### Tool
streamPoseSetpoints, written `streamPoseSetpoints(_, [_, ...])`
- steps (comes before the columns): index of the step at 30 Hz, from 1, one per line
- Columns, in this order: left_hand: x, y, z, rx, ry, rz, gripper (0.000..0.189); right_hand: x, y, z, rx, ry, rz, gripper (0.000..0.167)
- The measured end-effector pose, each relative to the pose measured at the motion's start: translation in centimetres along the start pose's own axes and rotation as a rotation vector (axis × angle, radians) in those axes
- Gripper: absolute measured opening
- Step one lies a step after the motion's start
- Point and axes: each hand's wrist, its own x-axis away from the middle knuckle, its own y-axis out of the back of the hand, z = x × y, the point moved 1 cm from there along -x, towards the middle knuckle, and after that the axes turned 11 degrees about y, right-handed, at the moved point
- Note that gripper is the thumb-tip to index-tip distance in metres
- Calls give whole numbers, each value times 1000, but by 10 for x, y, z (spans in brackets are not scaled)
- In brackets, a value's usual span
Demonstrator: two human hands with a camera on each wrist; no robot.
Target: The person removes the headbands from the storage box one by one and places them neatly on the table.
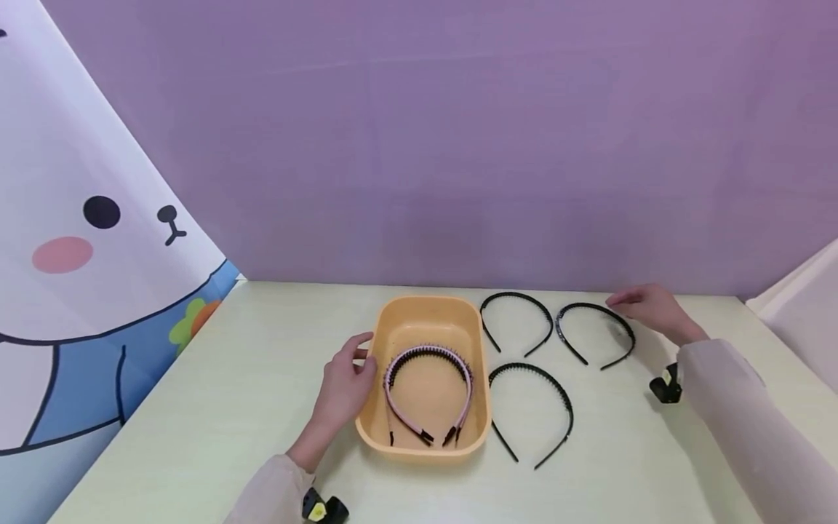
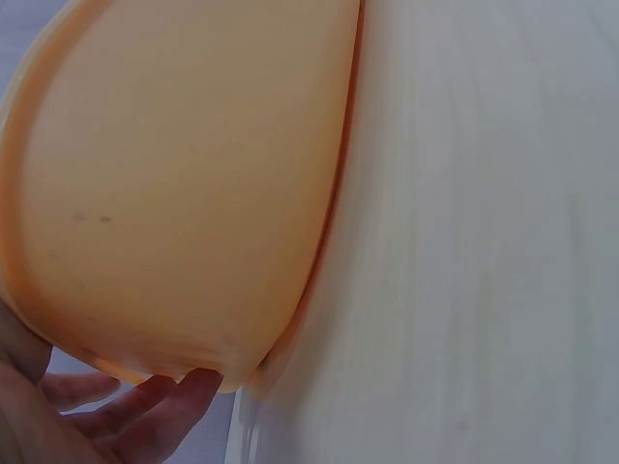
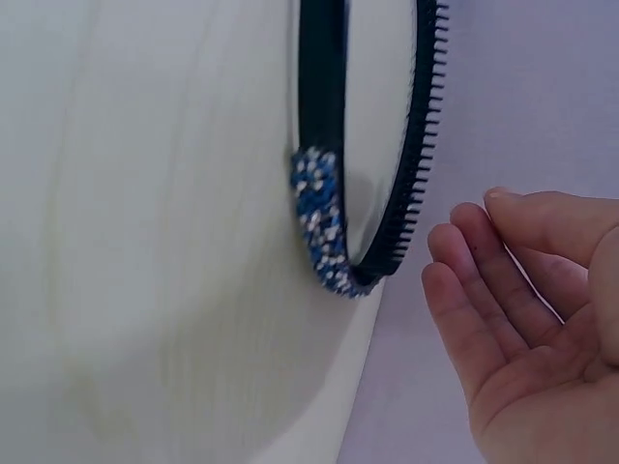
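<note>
My left hand (image 1: 345, 384) grips the left wall of a yellow-orange plastic basin (image 1: 484, 407); in the left wrist view its fingertips (image 2: 193, 387) touch the basin's outer wall (image 2: 193, 193). Inside lie a pink headband (image 1: 470, 389) and a black toothed one (image 1: 425, 351), overlapping. My right hand (image 1: 655, 311) is above the table beside a black headband with a sparkly blue-and-white section (image 3: 324, 222). Its fingers are loosely bent and hold nothing; a small gap separates them from the headband in the right wrist view.
Two more black headbands, one at the back (image 1: 517, 295) and one nearer (image 1: 568, 407), lie right of the basin on the pale table (image 1: 209, 437). A purple backdrop (image 1: 458, 145) stands behind the table. A cartoon-printed cloth (image 1: 98, 306) hangs at the left.
</note>
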Motion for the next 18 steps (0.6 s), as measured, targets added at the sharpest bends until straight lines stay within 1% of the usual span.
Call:
streamPoseSetpoints(4, [1,0,-1,7,-8,6,40,3,0,4,-40,2,-15,34])
streamPoseSetpoints(11, [1,0,-5,14,-18,9,40,10,-4,14,-148,23,-23,35])
streamPoseSetpoints(15, [0,0,-6,13,-17,1,39,12,-8,21,-260,47,-6,37])
streamPoseSetpoints(18, [0,-1,-5,13,-11,7,40,14,-12,25,-323,56,9,37])
